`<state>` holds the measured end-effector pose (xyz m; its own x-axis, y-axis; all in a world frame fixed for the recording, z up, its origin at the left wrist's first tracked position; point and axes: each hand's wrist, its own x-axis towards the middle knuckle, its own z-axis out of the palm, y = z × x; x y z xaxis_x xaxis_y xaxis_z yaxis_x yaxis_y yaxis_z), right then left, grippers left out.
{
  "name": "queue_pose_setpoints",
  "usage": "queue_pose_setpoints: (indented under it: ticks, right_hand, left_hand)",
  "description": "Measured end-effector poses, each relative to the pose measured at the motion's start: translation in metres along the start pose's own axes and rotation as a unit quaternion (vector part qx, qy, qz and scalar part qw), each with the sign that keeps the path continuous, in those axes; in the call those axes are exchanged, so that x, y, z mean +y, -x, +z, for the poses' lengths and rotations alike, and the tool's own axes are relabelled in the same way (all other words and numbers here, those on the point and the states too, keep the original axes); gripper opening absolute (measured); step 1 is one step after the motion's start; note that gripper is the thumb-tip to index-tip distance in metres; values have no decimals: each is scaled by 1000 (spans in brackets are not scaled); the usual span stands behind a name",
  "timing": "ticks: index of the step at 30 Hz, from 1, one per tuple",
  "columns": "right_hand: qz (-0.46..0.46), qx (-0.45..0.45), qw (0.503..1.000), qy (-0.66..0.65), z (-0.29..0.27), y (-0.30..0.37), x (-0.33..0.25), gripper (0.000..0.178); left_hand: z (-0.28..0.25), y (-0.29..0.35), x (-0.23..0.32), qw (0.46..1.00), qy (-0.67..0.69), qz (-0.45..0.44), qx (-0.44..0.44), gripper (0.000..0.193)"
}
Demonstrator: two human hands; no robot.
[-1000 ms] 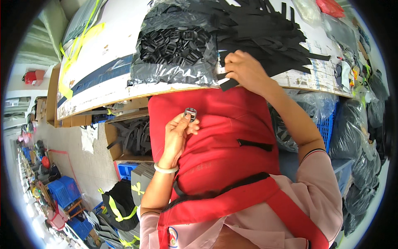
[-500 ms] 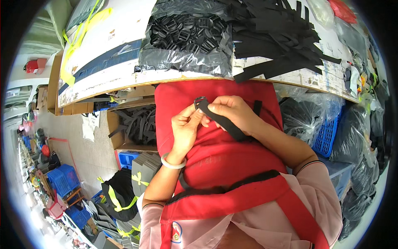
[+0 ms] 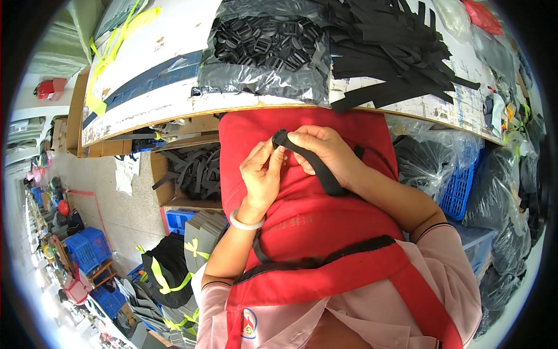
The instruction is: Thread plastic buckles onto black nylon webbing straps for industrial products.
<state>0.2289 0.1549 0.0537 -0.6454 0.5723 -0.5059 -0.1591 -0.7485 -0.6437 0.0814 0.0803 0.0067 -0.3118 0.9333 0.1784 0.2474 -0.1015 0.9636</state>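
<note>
Over the red apron [image 3: 308, 209] on my lap, both hands work on one piece of black webbing strap [image 3: 326, 179]. My left hand [image 3: 261, 174] is closed in a pinch at a small black buckle [image 3: 279, 137], mostly covered by the strap that loops over it. Close to the buckle, my right hand [image 3: 326, 152] pinches the strap between thumb and fingers. From there the strap's loose length hangs down below the right hand. Another dark strap end [image 3: 359, 152] shows behind the right wrist.
On the white table [image 3: 157, 43] ahead lie a plastic bag of black buckles [image 3: 261, 43] and a pile of black straps [image 3: 395, 52]. A carton of cut straps [image 3: 195, 174] stands below left. A blue crate [image 3: 462, 186] and plastic bags [image 3: 494, 192] crowd the right.
The strap has come up over the buckle, whose frame was bare before. My right hand has shifted slightly up and left, and the strap's free length curves more.
</note>
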Motion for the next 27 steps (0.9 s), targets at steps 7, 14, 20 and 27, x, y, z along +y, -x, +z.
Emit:
queue_pose_setpoints:
  ticks: [7, 14, 20, 27]
  right_hand:
    - [33, 0, 998, -45, -8, -8, 14, 21]
    - [-18, -56, 997, 48, -35, -23, 16, 20]
    - [-160, -56, 950, 262, -37, -24, 14, 12]
    - [-341, -21, 798, 496, -28, -23, 14, 7]
  left_hand:
    - [2, -2, -2, 992, -94, 85, 9, 19]
    - [-6, 0, 1, 990, -115, 13, -86, 21]
    - [-13, -4, -10, 850, 426, -304, -65, 26]
    - [-18, -5, -14, 865, 396, -307, -7, 21]
